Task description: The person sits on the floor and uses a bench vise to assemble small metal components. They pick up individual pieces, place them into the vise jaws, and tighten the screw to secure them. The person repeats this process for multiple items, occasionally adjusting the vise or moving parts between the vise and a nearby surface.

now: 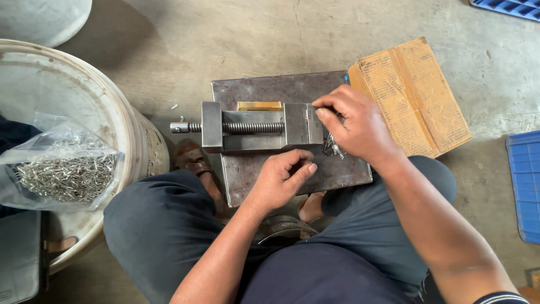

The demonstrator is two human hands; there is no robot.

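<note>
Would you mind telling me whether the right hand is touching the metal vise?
Touching. The head view shows the right hand with its fingertips pressed on the top of the vise at its jaw end.

vise (253, 128) on plate (343, 171) | box (413, 95) right | bucket (121, 121) left

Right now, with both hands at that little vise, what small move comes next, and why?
Probably the right hand seats its small piece in the vise: its fingertips pinch at the jaw end, small metal pieces lie beneath, and the left hand rests alongside.
</note>
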